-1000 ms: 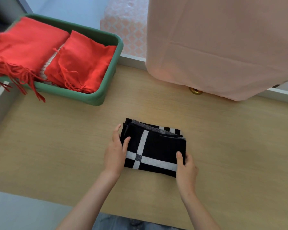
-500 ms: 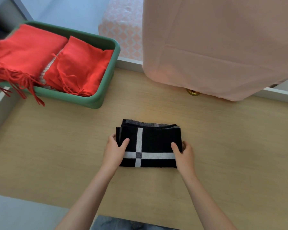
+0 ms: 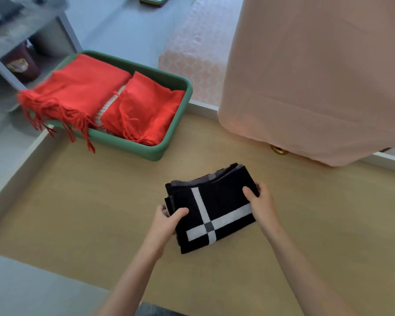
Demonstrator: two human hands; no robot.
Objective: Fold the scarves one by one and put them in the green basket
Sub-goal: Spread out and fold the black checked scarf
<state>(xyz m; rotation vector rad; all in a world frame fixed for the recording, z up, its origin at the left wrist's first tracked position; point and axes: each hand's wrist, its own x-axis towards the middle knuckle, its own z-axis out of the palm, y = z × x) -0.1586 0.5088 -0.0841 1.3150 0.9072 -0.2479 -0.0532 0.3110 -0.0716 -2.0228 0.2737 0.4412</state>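
A folded black scarf point(image 3: 217, 206) with a white cross pattern is in the middle of the wooden table point(image 3: 89, 213), tilted, its right end higher. My left hand point(image 3: 167, 218) grips its left edge, thumb on top. My right hand point(image 3: 261, 204) grips its right edge the same way. The green basket point(image 3: 169, 142) stands at the back left and holds two folded red scarves point(image 3: 146, 108); one's fringe point(image 3: 55, 117) hangs over the basket's left rim.
A large pale pink cloth point(image 3: 312, 76) hangs over the table's back right, with a small brass object point(image 3: 278, 150) under its hem. A grey shelf point(image 3: 21, 42) with a dark jar stands beyond the basket at the left.
Both hands have closed on the scarf's ends and turned it, its right end now raised and further back. The view has shifted to show more of the room at the left.
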